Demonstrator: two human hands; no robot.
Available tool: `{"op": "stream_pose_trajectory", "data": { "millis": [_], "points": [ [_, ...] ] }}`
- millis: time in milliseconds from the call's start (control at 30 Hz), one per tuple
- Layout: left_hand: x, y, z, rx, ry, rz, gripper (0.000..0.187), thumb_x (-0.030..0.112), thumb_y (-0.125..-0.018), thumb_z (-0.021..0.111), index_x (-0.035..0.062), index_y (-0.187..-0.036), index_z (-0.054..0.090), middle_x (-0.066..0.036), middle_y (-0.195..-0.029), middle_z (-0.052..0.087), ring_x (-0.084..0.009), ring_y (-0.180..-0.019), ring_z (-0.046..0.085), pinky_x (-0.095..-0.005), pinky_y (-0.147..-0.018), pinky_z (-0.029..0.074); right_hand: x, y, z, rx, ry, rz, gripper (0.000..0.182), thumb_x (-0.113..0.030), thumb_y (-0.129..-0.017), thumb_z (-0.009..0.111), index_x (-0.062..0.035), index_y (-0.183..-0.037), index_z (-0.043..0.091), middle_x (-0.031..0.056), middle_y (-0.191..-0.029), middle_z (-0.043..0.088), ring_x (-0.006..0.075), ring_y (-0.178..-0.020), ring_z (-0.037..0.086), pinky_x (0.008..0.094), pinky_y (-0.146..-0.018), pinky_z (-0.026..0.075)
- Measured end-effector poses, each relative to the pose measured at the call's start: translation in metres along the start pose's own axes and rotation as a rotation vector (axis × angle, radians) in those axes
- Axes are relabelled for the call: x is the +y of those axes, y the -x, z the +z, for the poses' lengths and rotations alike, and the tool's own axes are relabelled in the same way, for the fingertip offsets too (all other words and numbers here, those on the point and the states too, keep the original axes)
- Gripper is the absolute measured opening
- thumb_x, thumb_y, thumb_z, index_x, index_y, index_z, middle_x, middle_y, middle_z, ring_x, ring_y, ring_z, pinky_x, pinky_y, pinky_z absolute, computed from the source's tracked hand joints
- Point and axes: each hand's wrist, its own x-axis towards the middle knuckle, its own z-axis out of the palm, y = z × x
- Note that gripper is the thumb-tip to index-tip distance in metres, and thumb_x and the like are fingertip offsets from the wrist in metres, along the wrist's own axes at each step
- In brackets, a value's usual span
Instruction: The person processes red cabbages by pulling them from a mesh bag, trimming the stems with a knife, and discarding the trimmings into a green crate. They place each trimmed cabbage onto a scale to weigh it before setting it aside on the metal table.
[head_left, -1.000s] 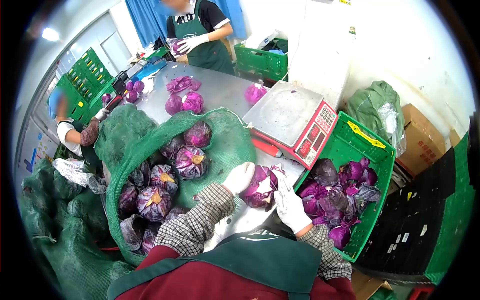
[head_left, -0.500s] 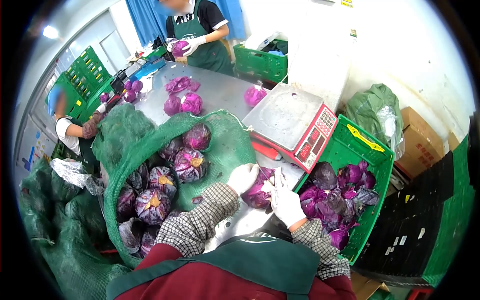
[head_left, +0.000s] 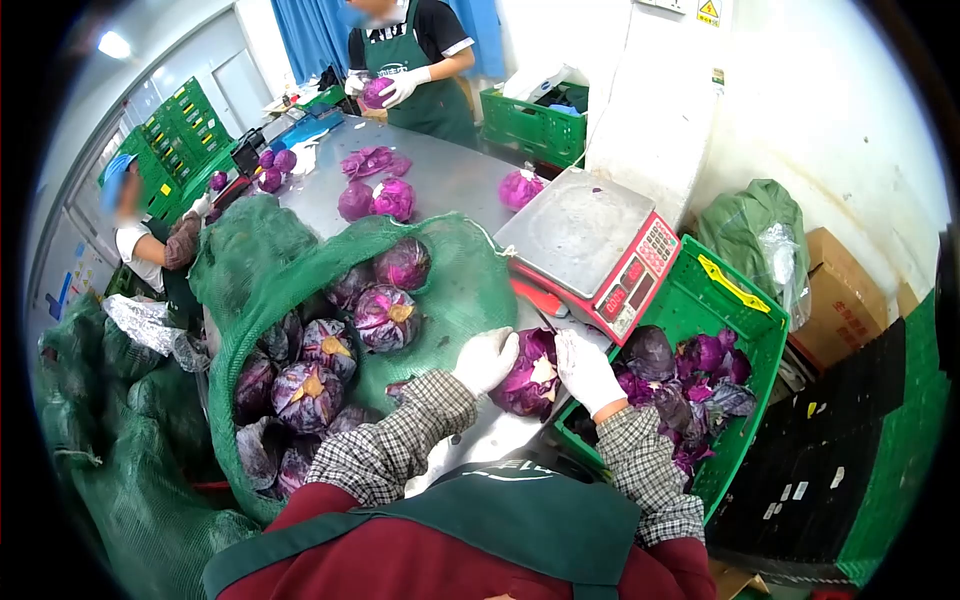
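A red cabbage [head_left: 526, 376] with a pale cut stem rests in front of me at the table's near edge, some outer leaves loose. My left hand [head_left: 487, 362], in a white glove, grips its left side with the fingers curled. My right hand [head_left: 588, 370], also gloved, holds its right side with bent fingers. A thin dark strip shows above the cabbage between the hands; I cannot make out what it is. To the left, a green mesh sack [head_left: 455, 265] lies open around several whole cabbages [head_left: 308, 396].
A red scale [head_left: 585, 235] stands beyond my right hand, an orange-red object [head_left: 541, 299] at its edge. On the right, a green crate [head_left: 745, 400] holds purple leaves. Trimmed cabbages [head_left: 393, 199] lie farther back. Two people work across the table and at left.
My right hand has shifted from the front of the cabbage to its right side. The cabbage's cut stem is now more exposed. The whole view has shifted slightly.
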Motion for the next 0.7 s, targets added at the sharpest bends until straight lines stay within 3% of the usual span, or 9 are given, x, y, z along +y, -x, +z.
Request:
{"op": "stream_pose_trajectory", "data": {
  "millis": [67,100,233,333,400,467,567,633,700],
  "points": [
    [0.003,0.01,-0.005,-0.002,0.014,0.06,0.041,0.029,-0.093,0.047,-0.0033,-0.115,0.06,-0.026,-0.108,0.064,-0.0387,-0.104,0.06,-0.0419,-0.093,0.047,0.017,-0.015,0.0,-0.284,0.138,0.104,0.033,-0.012,-0.087,0.05,0.0038,-0.115,0.059,0.0223,-0.097,0.065,0.0338,-0.095,0.064,0.0402,-0.08,0.051],
    [0.009,0.02,-0.009,-0.002,0.026,0.123,0.042,0.029,-0.092,0.048,-0.0035,-0.116,0.059,-0.027,-0.111,0.062,-0.039,-0.107,0.058,-0.0439,-0.094,0.045,0.043,0.007,0.011,-0.025,0.519,-0.222,0.042,-0.011,-0.083,0.05,0.0076,-0.12,0.053,0.0214,-0.108,0.062,0.0327,-0.104,0.061,0.0407,-0.087,0.049],
    [-0.007,0.04,-0.005,-0.026,0.141,0.129,0.05,0.03,-0.094,0.049,-0.004,-0.131,0.05,-0.023,-0.132,0.054,-0.034,-0.125,0.05,-0.0379,-0.108,0.037,0.018,0.036,-0.005,0.041,0.615,-0.269,0.043,-0.011,-0.084,0.056,0.0091,-0.122,0.052,0.0245,-0.114,0.062,0.033,-0.105,0.061,0.0398,-0.089,0.049],
    [-0.018,0.041,-0.016,-0.241,0.5,-0.128,0.062,0.039,-0.096,0.049,-0.004,-0.139,0.041,-0.021,-0.141,0.047,-0.028,-0.135,0.041,-0.0338,-0.114,0.028,-0.023,0.043,-0.026,0.138,0.124,-0.156,0.029,-0.009,-0.091,0.051,0.0072,-0.114,0.058,0.0256,-0.104,0.063,0.037,-0.093,0.062,0.0401,-0.081,0.052],
    [0.011,0.043,-0.03,-0.258,0.245,-0.09,0.087,0.044,-0.083,0.068,-0.0083,-0.142,0.031,-0.026,-0.138,0.045,-0.0285,-0.13,0.045,-0.0339,-0.11,0.033,-0.046,0.052,-0.034,0.197,0.04,-0.148,0.022,-0.008,-0.094,0.047,0.0057,-0.104,0.061,0.0236,-0.094,0.064,0.0393,-0.086,0.062,0.0421,-0.074,0.053],
    [0.01,0.047,-0.026,-0.255,0.104,-0.035,0.114,0.062,-0.067,0.075,-0.011,-0.142,0.028,-0.034,-0.14,0.038,-0.0386,-0.133,0.04,-0.037,-0.113,0.03,-0.063,0.05,-0.05,0.093,-0.226,0.106,0.016,-0.007,-0.093,0.047,0.003,-0.094,0.059,0.0218,-0.087,0.062,0.0399,-0.082,0.061,0.0423,-0.071,0.052],
    [-0.007,0.054,-0.04,-0.405,0.273,-0.178,0.116,0.059,-0.065,0.078,-0.0126,-0.142,0.027,-0.034,-0.141,0.036,-0.0371,-0.135,0.038,-0.0381,-0.113,0.03,-0.008,0.07,-0.064,0.265,-0.236,0.429,0.012,0.005,-0.08,0.047,0.0005,-0.087,0.056,0.0176,-0.081,0.057,0.0364,-0.074,0.058,0.0432,-0.066,0.049],
    [-0.008,0.055,-0.048,-0.423,0.32,-0.18,0.12,0.049,-0.062,0.083,-0.0133,-0.143,0.021,-0.032,-0.143,0.033,-0.0356,-0.135,0.036,-0.0374,-0.113,0.03,0.064,0.111,-0.079,0.343,0.289,0.268,0.024,-0.001,-0.089,0.048,0.0055,-0.109,0.059,0.0218,-0.093,0.063,0.0348,-0.086,0.063,0.0408,-0.075,0.052],
    [0.0,0.053,-0.05,-0.429,0.184,-0.114,0.119,0.033,-0.062,0.089,-0.0135,-0.144,0.017,-0.029,-0.144,0.032,-0.0322,-0.135,0.036,-0.0348,-0.113,0.029,0.067,0.121,-0.106,0.209,0.03,0.78,0.045,-0.016,-0.096,0.055,0.0075,-0.132,0.044,0.0236,-0.107,0.065,0.0343,-0.091,0.066,0.04,-0.079,0.053]
  ]
}}
